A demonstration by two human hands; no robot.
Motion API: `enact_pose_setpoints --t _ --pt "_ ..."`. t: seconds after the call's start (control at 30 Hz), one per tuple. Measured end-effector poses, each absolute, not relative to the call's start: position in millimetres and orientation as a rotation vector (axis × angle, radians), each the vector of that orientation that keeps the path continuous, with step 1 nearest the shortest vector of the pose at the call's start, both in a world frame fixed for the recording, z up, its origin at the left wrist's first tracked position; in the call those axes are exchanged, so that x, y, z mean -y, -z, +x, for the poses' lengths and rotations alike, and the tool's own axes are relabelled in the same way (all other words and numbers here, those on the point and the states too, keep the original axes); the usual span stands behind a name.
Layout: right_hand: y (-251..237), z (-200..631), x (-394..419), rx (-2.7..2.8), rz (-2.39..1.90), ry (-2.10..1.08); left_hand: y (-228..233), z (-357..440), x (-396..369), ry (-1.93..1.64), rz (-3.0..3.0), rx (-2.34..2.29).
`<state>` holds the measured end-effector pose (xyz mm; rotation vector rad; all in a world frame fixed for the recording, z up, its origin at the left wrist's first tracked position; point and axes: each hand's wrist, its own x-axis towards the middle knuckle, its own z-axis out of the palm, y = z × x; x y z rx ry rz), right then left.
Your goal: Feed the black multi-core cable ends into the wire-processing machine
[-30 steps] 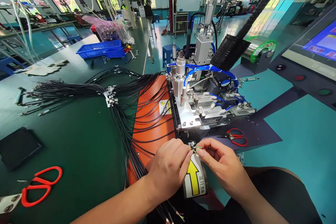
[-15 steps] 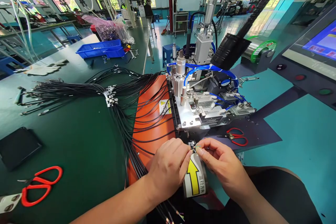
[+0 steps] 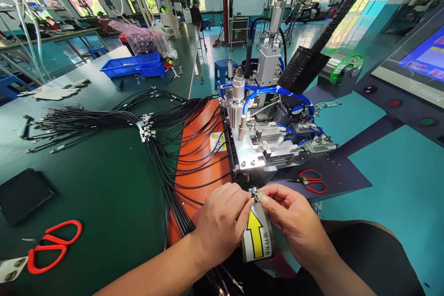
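Note:
My left hand [image 3: 225, 219] is closed in a pinch, its fingertips on the end of a black cable that they mostly hide. Opposite it, my right hand [image 3: 293, 219] pinches thin coloured wires at that cable end between thumb and forefinger. The fingertips meet over a small metal fixture [image 3: 253, 190] on the near end of the machine's track. Just below them is a label with a yellow arrow [image 3: 256, 236]. A bundle of black cables [image 3: 166, 189] runs past my left hand, with stripped ends hanging below my forearm.
An orange machine cover [image 3: 197, 148] lies under the cables. Beyond it stands a metal pneumatic machine [image 3: 274, 134] with blue hoses. Red-handled scissors [image 3: 314, 181] rest on its base; another red pair of scissors [image 3: 52, 245] lies on the green table [image 3: 114, 212]. A control panel [image 3: 412, 88] stands right.
Both hands stay at the same spot over the fixture. My right fingertips have shifted very slightly, and less of the coloured wires shows.

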<state>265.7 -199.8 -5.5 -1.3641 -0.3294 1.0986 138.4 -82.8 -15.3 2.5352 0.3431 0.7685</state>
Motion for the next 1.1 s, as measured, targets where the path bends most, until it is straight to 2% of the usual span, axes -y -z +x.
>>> enact_pose_setpoints --t 0.47,1.1 --pt "9 267 201 0.554 -1.584 -0.873 16 138 83 -0.770 2.467 -0.400" --pt "4 279 202 0.691 -1.634 -0.913 14 138 83 -0.698 2.489 -0.374"
